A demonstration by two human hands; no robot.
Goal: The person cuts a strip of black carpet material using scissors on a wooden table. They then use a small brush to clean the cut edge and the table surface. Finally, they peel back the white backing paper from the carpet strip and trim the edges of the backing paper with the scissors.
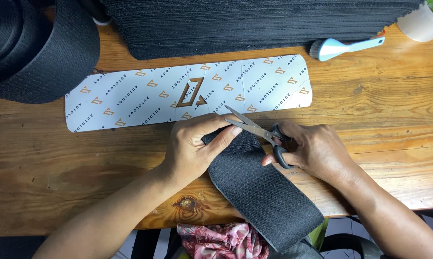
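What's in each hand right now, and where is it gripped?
Left hand pinches the top end of the black strap. Right hand holds the scissors by their black handle loops, blades open.

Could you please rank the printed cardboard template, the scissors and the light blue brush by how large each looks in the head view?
1. Printed cardboard template, spanning over half the table's width.
2. Scissors, open-bladed in the right hand.
3. Light blue brush.
Scissors and brush look close in length; the hand hides part of the scissors, and they sit nearer the camera, so that order is unsure.
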